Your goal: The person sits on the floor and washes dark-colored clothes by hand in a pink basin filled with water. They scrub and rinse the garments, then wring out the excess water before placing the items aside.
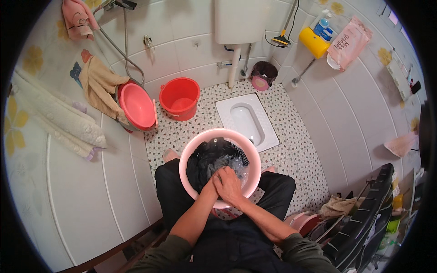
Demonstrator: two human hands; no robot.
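Between my knees stands a round pink basin (185, 183) holding wet dark clothes (199, 159) and some sudsy water (240, 167). Both hands meet low in the basin, at a grey garment (219, 163) among the darker ones. My right hand (230, 185) lies over the left with its fingers curled inward, closed on the grey cloth. My left hand (212, 183) is closed against the same cloth, its fingers largely covered by the right hand.
Ahead are a red bucket (179, 113), a white squat toilet (223, 109) and a small bin (261, 83). Pink basins (137, 105) with a tan cloth (101, 86) lean by the left wall. A black folded rack-like item (359, 218) stands at the right.
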